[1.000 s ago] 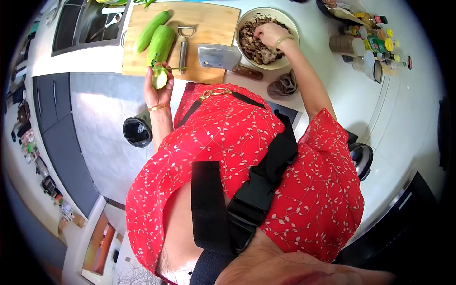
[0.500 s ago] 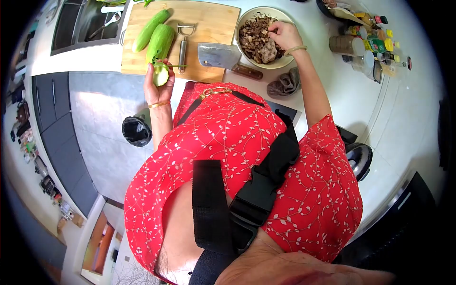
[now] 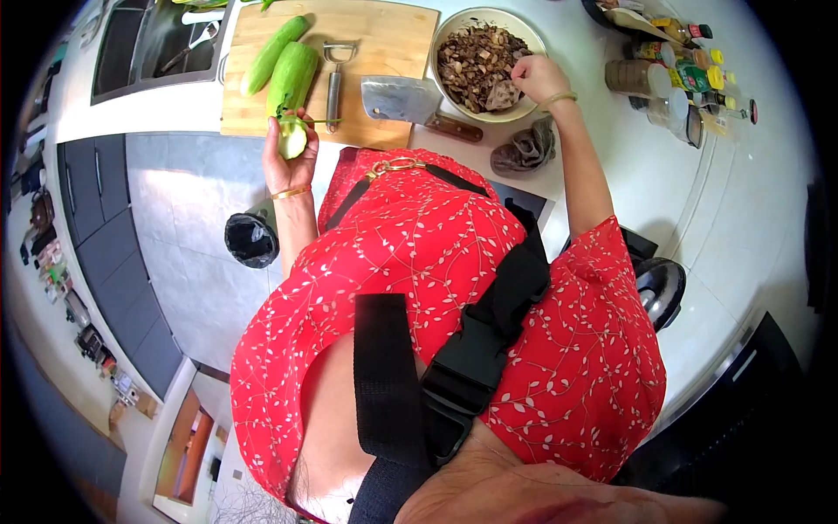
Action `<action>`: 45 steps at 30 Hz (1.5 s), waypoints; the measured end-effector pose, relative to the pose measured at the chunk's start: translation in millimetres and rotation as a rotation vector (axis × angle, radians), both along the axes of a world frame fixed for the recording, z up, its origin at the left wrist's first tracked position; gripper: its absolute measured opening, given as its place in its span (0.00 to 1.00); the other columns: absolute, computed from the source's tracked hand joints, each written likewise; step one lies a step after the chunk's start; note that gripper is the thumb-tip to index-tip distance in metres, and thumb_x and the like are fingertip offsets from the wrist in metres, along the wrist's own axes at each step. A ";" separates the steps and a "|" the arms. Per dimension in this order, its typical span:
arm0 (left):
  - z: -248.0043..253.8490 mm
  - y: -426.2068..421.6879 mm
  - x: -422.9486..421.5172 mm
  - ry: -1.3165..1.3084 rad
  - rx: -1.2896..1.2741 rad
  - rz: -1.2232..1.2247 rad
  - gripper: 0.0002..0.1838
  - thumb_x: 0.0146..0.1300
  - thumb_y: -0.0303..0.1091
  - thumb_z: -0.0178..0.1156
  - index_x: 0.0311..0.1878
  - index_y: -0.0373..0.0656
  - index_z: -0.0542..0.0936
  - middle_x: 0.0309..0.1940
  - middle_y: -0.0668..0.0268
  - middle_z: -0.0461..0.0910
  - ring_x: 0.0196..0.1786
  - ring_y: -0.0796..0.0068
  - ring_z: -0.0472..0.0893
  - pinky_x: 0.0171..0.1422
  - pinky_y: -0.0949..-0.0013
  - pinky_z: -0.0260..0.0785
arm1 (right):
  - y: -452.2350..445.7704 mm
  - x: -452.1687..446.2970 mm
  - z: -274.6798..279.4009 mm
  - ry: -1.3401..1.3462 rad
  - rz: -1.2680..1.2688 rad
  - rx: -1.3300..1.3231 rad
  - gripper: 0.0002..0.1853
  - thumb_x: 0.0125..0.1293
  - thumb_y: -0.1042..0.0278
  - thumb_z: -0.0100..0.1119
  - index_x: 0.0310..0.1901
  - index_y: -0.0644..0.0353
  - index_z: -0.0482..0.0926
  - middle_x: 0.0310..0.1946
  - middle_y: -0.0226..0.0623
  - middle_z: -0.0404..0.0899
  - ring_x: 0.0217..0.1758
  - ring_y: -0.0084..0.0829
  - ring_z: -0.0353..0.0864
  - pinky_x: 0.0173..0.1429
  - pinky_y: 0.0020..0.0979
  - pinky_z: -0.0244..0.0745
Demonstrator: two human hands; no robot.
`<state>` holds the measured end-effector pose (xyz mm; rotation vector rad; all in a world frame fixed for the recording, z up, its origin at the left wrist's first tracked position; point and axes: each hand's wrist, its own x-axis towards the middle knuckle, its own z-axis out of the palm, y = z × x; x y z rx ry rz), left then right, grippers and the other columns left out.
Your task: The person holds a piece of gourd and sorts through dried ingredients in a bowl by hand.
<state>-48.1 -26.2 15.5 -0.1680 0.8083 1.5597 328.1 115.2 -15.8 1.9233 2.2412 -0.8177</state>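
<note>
My left hand [image 3: 281,170] is wrapped around a cut zucchini end [image 3: 292,140], its pale face turned up and a thin green stem sticking out to the right. Just above it, two whole zucchinis [image 3: 292,74] lie on the wooden cutting board [image 3: 384,44]. My right hand [image 3: 543,80] is at the right side of a cream bowl [image 3: 476,114] of chopped brown pieces, perhaps mushrooms [image 3: 480,57]. Its fingers are pinched; what they hold, if anything, is hidden. Beside the fingertips rests a pale, crumpled lump [image 3: 504,95] whose kind I cannot tell.
A peeler [image 3: 334,96] and a cleaver [image 3: 397,99] lie on the board, the cleaver's handle pointing toward the bowl. A crumpled dark plastic bag [image 3: 525,150] sits below the bowl. Jars and bottles [image 3: 672,79] stand at right, a sink [image 3: 166,52] at left, a lined bin [image 3: 250,240] below.
My right hand has shifted right, toward the bowl's rim. The pale lump sits slightly farther right too. My left hand still holds the zucchini end in about the same place.
</note>
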 end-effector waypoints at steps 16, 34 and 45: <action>-0.2 1.2 -0.3 0.006 -0.005 -0.007 0.17 0.57 0.38 0.57 0.43 0.34 0.70 0.41 0.53 0.72 0.43 0.62 0.73 0.42 0.69 0.72 | -6.9 6.1 -7.1 -0.016 -0.131 0.160 0.08 0.51 0.60 0.55 0.32 0.49 0.81 0.31 0.37 0.79 0.36 0.37 0.78 0.41 0.36 0.72; 7.1 4.5 4.0 -0.001 0.019 -0.055 0.17 0.59 0.38 0.55 0.43 0.33 0.70 0.40 0.53 0.72 0.43 0.63 0.73 0.42 0.68 0.72 | -16.2 -12.4 -10.0 0.288 0.002 0.208 0.07 0.52 0.63 0.55 0.33 0.48 0.80 0.26 0.37 0.78 0.31 0.37 0.77 0.38 0.35 0.72; 6.9 3.7 4.6 0.014 -0.006 -0.036 0.16 0.58 0.38 0.55 0.43 0.35 0.70 0.40 0.54 0.72 0.42 0.63 0.74 0.41 0.69 0.72 | -11.7 -22.4 -8.3 0.139 -0.059 0.131 0.07 0.49 0.67 0.57 0.32 0.50 0.79 0.29 0.39 0.78 0.36 0.37 0.77 0.41 0.36 0.71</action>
